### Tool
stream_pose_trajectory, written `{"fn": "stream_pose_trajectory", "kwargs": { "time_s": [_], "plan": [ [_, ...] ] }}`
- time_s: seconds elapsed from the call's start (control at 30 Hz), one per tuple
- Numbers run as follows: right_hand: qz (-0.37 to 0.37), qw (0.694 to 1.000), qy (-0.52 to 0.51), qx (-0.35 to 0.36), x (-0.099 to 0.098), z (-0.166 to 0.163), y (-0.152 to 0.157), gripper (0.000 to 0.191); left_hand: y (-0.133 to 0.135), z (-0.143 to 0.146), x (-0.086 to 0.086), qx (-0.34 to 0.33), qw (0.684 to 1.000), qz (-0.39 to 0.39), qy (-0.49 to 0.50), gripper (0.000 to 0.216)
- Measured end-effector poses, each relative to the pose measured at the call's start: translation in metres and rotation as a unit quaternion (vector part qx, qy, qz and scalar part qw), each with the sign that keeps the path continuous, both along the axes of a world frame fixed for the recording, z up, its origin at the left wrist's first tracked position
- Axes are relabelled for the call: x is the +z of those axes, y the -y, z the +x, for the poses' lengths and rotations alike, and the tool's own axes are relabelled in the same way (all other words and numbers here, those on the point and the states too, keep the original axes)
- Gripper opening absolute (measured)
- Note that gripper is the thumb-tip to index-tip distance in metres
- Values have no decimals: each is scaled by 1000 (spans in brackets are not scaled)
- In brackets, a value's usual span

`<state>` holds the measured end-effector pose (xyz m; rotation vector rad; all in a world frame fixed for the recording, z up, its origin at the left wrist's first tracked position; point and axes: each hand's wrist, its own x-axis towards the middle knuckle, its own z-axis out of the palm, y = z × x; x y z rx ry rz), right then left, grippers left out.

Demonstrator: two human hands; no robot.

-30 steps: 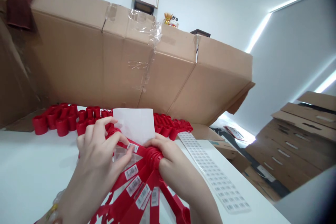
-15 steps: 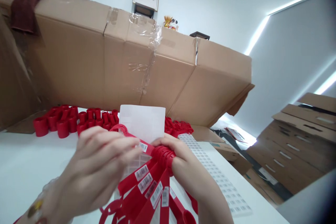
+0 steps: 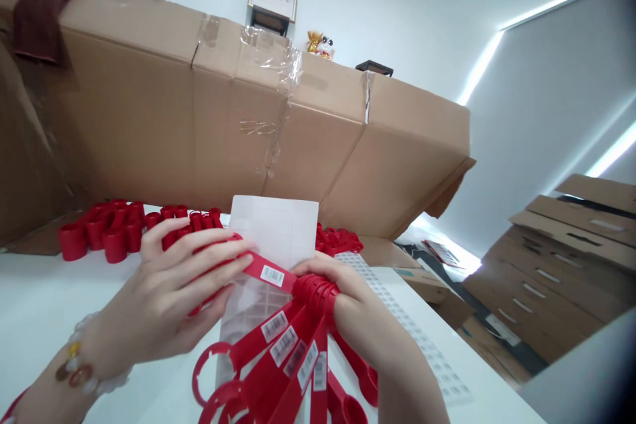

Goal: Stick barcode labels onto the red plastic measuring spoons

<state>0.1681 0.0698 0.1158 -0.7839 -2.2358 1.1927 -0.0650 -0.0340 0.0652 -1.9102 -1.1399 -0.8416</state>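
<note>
My right hand (image 3: 355, 305) is closed round a bunch of red plastic straps (image 3: 315, 295), gathered where their rings overlap. The straps fan out towards me; several carry white barcode labels (image 3: 283, 344), and some show a ring or a small cup at the far end. One labelled red strap (image 3: 265, 271) points left from the bunch. My left hand (image 3: 183, 285) is round its outer end, fingers on top and thumb below, hiding most of that end. Behind the bunch is a white sheet (image 3: 275, 228) with a faint grid, partly covered by both hands.
Red cylindrical pieces (image 3: 116, 244) stand along the back left of the white table (image 3: 34, 305). More red pieces (image 3: 340, 238) lie behind the sheet. A sheet of small printed labels (image 3: 397, 318) runs along the right. A cardboard wall (image 3: 238, 126) closes the back; cardboard boxes (image 3: 551, 278) are stacked right.
My left hand has moved from blurred motion over the strap to a grip on its outer end. The barcode on that strap now shows fully. The right hand still holds the bunch.
</note>
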Motion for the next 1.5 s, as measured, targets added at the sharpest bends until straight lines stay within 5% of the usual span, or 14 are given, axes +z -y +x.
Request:
{"fn": "stream_pose_trajectory", "kwargs": {
  "time_s": [0.27,0.53,0.73,0.83,0.9,1.0,1.13,1.2,1.3,1.4,1.5],
  "plan": [
    [7,1000,21,-16,0,0,0,28,1,-15,-11,-65,997,-27,31,45],
    [18,999,14,-48,3,1,-2,30,3,11,-5,-117,986,-95,66,38],
    [20,997,12,-72,3,7,-10,25,23,17,-9,-145,922,-329,144,56],
    [28,997,26,-61,3,8,-10,25,33,8,-2,-177,906,-339,183,47],
    [30,998,35,-32,3,7,-8,26,32,0,4,-175,894,-275,306,32],
    [19,999,33,10,3,3,-2,32,17,-10,4,-155,805,-186,542,21],
    [10,998,26,57,4,-3,6,38,-6,-14,-6,-274,581,-328,693,28],
    [3,997,26,72,5,-5,8,40,-11,-12,-9,-311,492,-348,734,19],
    [0,996,35,83,6,-6,10,41,-11,-6,-7,-310,449,-341,765,15],
    [-2,996,36,85,6,-7,9,42,-9,-2,-3,-308,453,-349,760,23],
    [-7,996,30,89,5,-7,9,43,-7,-3,0,-291,457,-360,760,9]
  ]
}}
